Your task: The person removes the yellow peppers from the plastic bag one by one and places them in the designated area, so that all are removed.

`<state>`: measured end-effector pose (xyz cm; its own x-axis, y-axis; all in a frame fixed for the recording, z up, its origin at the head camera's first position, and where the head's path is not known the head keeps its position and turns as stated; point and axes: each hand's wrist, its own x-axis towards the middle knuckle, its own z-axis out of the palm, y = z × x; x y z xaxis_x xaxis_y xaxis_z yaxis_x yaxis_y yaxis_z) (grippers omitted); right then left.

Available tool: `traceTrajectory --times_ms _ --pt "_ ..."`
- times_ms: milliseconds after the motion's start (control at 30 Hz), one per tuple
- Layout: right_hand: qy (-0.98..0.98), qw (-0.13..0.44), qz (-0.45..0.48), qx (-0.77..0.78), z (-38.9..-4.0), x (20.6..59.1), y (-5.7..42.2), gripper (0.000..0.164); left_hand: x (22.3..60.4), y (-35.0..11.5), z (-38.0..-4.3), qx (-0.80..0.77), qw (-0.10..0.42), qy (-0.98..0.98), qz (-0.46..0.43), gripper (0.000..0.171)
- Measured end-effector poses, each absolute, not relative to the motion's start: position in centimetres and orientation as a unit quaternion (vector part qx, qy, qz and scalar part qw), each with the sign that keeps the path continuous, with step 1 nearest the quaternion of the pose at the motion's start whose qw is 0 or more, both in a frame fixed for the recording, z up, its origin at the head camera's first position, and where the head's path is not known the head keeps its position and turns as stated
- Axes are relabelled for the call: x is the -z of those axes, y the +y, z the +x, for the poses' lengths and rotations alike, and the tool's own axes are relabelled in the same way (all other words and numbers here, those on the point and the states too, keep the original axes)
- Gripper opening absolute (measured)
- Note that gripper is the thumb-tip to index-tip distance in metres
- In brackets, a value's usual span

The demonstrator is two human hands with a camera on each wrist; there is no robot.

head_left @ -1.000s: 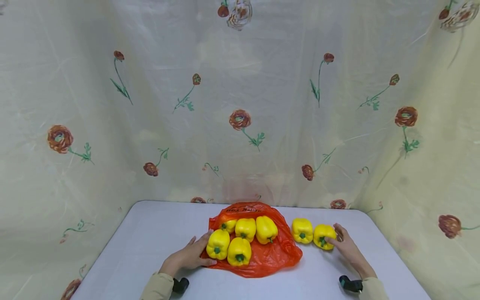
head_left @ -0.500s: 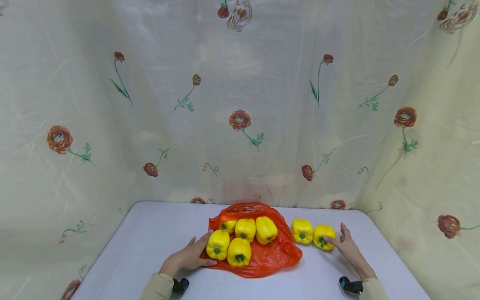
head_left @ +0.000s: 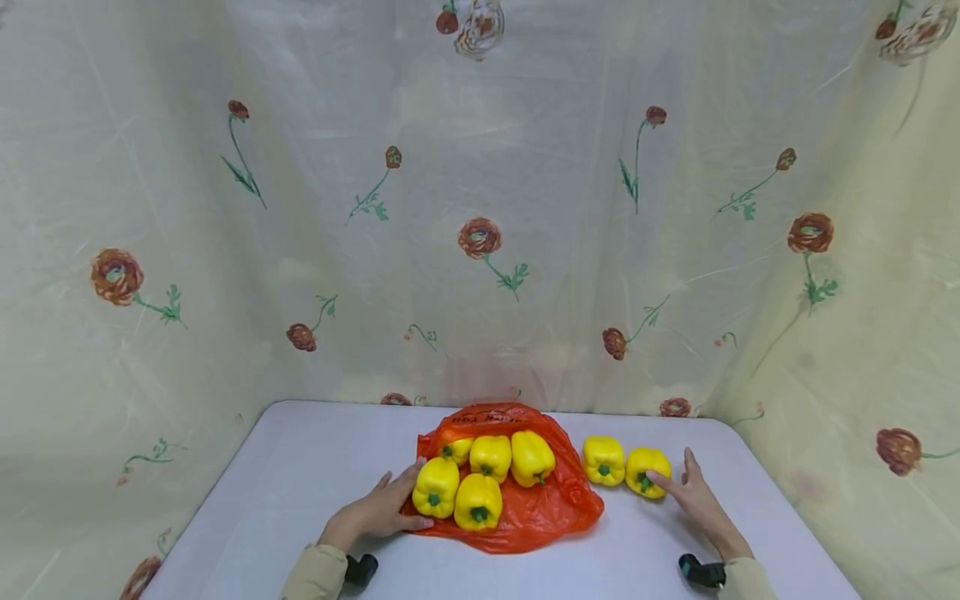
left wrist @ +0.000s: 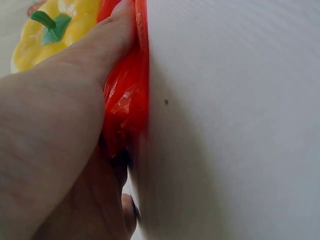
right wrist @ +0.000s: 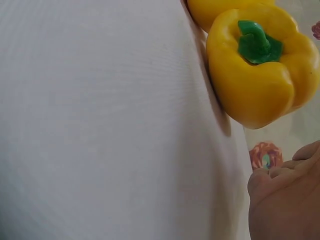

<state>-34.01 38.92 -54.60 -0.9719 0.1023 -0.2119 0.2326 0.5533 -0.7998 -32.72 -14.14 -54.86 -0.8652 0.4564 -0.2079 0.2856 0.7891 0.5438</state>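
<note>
Several yellow bell peppers with green stems rest on and in a red plastic bag spread on the table. My left hand rests against the bag's left edge, fingers reaching beside the nearest pepper. In the left wrist view its thumb lies over the red plastic, and parts of the fingers are hidden. Two more peppers stand right of the bag: an inner pepper and an outer pepper. My right hand is spread beside the outer one, its thumb overlapping that pepper in the head view.
The white table has rounded far corners. A flower-patterned curtain surrounds its back and sides. Dark wrist cameras sit on both wrists, close to the tabletop.
My right hand's fingers have straightened and moved away from the outer pepper. The left hand, bag and peppers have stayed in place.
</note>
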Motion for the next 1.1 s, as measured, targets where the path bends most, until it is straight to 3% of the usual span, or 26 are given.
traceTrajectory --times_ms 567,800,1100 --pt "0.888 0.033 0.041 0.457 -33.3 50.6 37.7 0.114 54.8 -14.0 -32.8 -0.260 0.167 0.932 0.192 0.104" --pt "0.883 -0.008 0.000 0.469 -33.0 48.9 36.0 0.115 54.9 -14.1 -32.9 -0.261 0.169 0.933 0.183 0.104" --pt "0.867 -0.048 -0.055 0.492 -32.7 47.6 33.8 0.102 54.8 -14.2 -32.8 -0.258 0.169 0.931 0.195 0.103"
